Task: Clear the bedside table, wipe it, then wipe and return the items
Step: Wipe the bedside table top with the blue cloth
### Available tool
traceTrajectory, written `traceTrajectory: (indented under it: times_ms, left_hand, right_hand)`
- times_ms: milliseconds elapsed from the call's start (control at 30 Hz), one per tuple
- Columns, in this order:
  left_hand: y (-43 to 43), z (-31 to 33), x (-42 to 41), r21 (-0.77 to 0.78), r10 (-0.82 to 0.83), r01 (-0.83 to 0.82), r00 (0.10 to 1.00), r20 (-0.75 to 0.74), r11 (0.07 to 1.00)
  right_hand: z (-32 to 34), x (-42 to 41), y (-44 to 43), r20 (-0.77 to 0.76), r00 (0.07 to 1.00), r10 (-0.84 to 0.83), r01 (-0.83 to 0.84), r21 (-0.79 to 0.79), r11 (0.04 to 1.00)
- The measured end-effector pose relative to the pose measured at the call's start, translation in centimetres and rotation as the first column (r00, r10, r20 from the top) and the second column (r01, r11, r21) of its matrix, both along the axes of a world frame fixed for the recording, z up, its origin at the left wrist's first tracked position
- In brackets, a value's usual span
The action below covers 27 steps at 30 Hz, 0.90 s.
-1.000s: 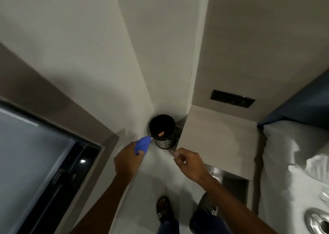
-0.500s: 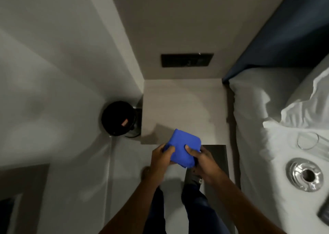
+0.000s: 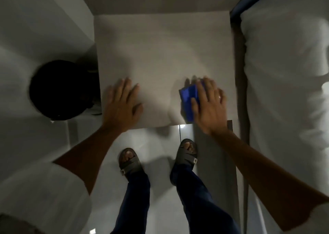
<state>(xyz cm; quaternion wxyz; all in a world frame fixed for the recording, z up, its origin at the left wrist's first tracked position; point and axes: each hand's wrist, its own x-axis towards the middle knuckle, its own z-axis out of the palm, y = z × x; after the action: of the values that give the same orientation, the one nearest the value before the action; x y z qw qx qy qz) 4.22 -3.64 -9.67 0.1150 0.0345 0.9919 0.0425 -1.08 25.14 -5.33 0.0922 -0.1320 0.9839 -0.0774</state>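
The pale bedside table (image 3: 160, 52) fills the upper middle of the view, and its top carries only my hands and the cloth. My right hand (image 3: 210, 104) lies flat near the table's front right corner, pressing a folded blue cloth (image 3: 188, 100) onto the surface. The cloth shows at the left of that hand; the rest is hidden under the palm. My left hand (image 3: 121, 105) rests flat with fingers spread on the table's front left part, holding nothing.
A black round waste bin (image 3: 60, 89) stands on the floor against the table's left side. A bed with white bedding (image 3: 284, 91) runs along the right. My sandalled feet (image 3: 130, 160) stand on the glossy tiled floor in front of the table.
The view has dropped closer over the table. The blue cloth, held in both hands before the table, now lies pressed under my right hand; my left hand has let go and rests on the tabletop.
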Motion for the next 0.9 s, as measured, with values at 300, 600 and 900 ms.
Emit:
traceTrajectory:
  times_ms: [300, 600, 900]
  left_hand:
    - [-1.0, -2.8, 0.6, -0.015, -0.004, 0.001, 0.983, -0.183, 1.0]
    - [-1.0, -2.5, 0.4, -0.023, -0.009, 0.006, 0.989, -0.15, 1.0]
    - [-1.3, -2.4, 0.6, -0.03, -0.008, 0.003, 0.989, -0.147, 1.0]
  right_hand:
    - [-5.4, -1.9, 0.4, -0.08, 0.997, -0.008, 0.019, 0.144, 0.989]
    - [-4.3, -6.2, -5.5, -0.024, 0.994, -0.107, 0.109, 0.121, 0.987]
    - [-4.9, 2.0, -8.9, -0.033, 0.976, 0.217, -0.217, 0.018, 0.976]
